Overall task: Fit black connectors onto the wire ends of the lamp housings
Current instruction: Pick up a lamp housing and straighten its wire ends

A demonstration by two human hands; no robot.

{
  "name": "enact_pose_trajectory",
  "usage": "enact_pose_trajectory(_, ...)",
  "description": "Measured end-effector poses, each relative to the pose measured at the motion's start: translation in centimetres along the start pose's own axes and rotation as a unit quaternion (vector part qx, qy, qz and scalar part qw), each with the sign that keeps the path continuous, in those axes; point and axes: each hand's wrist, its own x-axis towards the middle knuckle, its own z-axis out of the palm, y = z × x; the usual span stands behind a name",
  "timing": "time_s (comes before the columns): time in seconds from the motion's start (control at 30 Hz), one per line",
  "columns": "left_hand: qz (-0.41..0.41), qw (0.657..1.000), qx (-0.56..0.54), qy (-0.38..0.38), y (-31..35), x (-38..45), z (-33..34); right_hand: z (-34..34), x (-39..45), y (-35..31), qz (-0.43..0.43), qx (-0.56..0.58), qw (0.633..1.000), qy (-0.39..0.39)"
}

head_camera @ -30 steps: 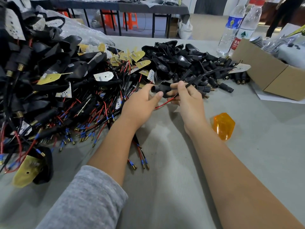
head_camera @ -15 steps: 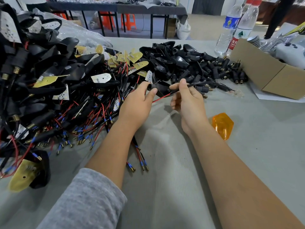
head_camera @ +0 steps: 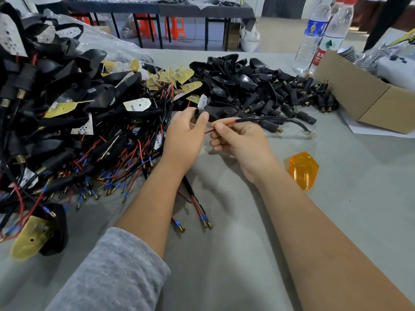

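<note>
My left hand (head_camera: pixel 184 140) pinches a small black connector (head_camera: pixel 197 113) between thumb and fingers at the table's middle. My right hand (head_camera: pixel 240 142) pinches a thin red wire (head_camera: pixel 224 125) that runs into a black sheathed cable (head_camera: pixel 269 119); that cable arcs right and down to the cloth. The wire's bare end points toward the connector, a short gap apart. A black lamp housing (head_camera: pixel 221 111) lies just behind the two hands. A heap of wired lamp housings (head_camera: pixel 74 122) fills the left side. Loose black connectors (head_camera: pixel 298 97) pile up behind, to the right.
An orange lens (head_camera: pixel 303 170) lies on the grey cloth right of my right wrist. A cardboard box (head_camera: pixel 370 97) stands at the far right, with two water bottles (head_camera: pixel 318 34) behind it. Finished wire ends with blue sleeves (head_camera: pixel 204 218) lie under my left forearm.
My right hand has slid along the cable to the red wire near its end. The cable's far end has dropped onto the cloth. My left hand still holds the connector.
</note>
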Motion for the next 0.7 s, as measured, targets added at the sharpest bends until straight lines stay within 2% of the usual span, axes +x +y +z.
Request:
enact_pose_trajectory(0.07, -0.038, 0.997, -0.072, 0.009, 0.17, -0.05, -0.11, -0.2, 0.13, -0.05, -0.021, -0.015, 0.999, 0.046)
enact_pose_trajectory(0.17, -0.078, 0.987, -0.134, 0.03, 0.19, -0.06, -0.21, -0.5, 0.3, -0.18, -0.033, 0.031, 0.995, 0.087)
enact_pose_trajectory(0.37, -0.098, 0.987, -0.125, 0.038, -0.24, 0.21, -0.33, -0.49, 0.39, -0.31, -0.066, 0.111, 0.985, 0.112)
enact_pose_trajectory(0.53, -0.103, 0.981, -0.161, 0.03, 0.17, 0.16, -0.45, -0.6, 0.58, -0.49, -0.075, 0.144, 0.974, 0.16)
enact_pose_trajectory(0.7, -0.118, 0.973, -0.196, 0.036, 0.33, 0.18, -0.45, -0.72, 0.76, -0.45, -0.075, 0.163, 0.968, 0.176)
